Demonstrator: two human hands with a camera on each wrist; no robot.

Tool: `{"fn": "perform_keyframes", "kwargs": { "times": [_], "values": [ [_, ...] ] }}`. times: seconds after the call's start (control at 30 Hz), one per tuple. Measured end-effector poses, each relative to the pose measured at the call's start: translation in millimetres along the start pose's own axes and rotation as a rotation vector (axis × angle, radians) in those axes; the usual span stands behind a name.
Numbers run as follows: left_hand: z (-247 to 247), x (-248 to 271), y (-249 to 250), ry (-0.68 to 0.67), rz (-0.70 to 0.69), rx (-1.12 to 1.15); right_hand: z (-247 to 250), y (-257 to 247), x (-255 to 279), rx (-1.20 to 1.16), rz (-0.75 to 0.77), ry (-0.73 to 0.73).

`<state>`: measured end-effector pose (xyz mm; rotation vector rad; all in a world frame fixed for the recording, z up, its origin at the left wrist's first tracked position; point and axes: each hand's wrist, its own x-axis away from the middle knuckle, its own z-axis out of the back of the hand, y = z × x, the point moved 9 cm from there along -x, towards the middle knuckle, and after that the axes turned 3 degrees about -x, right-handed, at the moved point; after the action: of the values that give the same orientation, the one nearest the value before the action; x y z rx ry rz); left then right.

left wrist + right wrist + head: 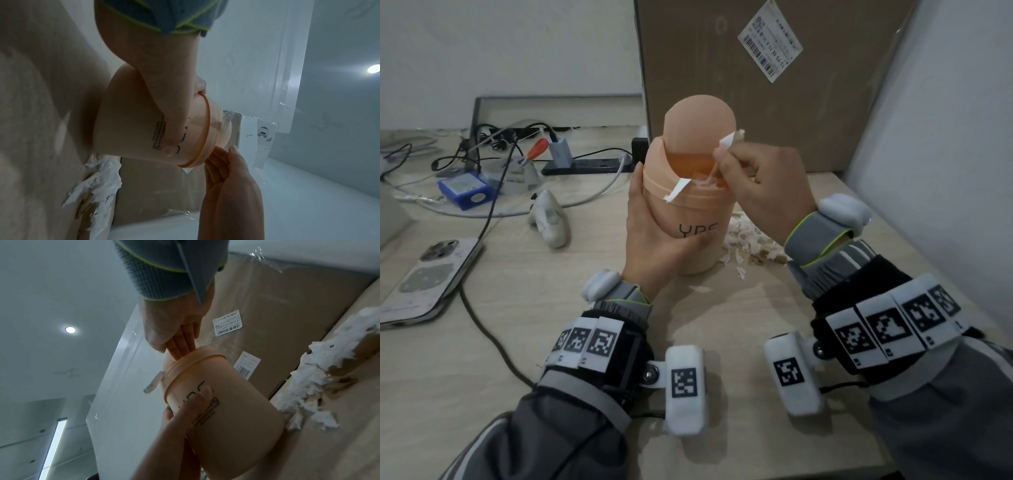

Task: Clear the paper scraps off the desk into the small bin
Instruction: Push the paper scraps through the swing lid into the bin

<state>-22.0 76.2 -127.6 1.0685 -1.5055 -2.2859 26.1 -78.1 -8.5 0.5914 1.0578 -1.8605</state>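
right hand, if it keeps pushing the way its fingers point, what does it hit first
Probably the paper already inside the bin: the right hand points its fingers into the lid opening, holding a scrap. Depth inside is unclear.

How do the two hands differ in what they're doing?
The left hand wraps around the bin body, steadying it; the right hand is at the bin's mouth, pinching a scrap. The left sits low near the desk, the right higher. Both touch the bin.

Left hand [164, 100] grips the bin [131, 129]; paper scraps [96, 186] just beside it
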Motion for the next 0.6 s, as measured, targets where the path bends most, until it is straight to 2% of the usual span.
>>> {"fn": "perform_keyframes", "kwargs": {
  "times": [0.17,0.23,0.33,0.43,0.53,0.6],
  "values": [
    [-4,1,0,-0.036,-0.001,0.027,-28,-3,-3,0.023,-0.061,-0.280],
    [-3,2,0,-0.035,0.003,0.033,-19,-5,-3,0.016,-0.028,-0.188],
    [-3,1,0,-0.025,0.004,0.029,9,-3,-1,0.016,0.001,0.069],
    [-3,1,2,-0.025,-0.003,0.045,20,7,-1,-0.007,-0.043,0.175],
    [-3,2,2,-0.022,0.000,0.046,17,6,-2,0.013,-0.040,0.133],
    [-3,1,2,-0.022,-0.004,0.043,1,2,-3,0.119,-0.027,-0.049]
  ]
}}
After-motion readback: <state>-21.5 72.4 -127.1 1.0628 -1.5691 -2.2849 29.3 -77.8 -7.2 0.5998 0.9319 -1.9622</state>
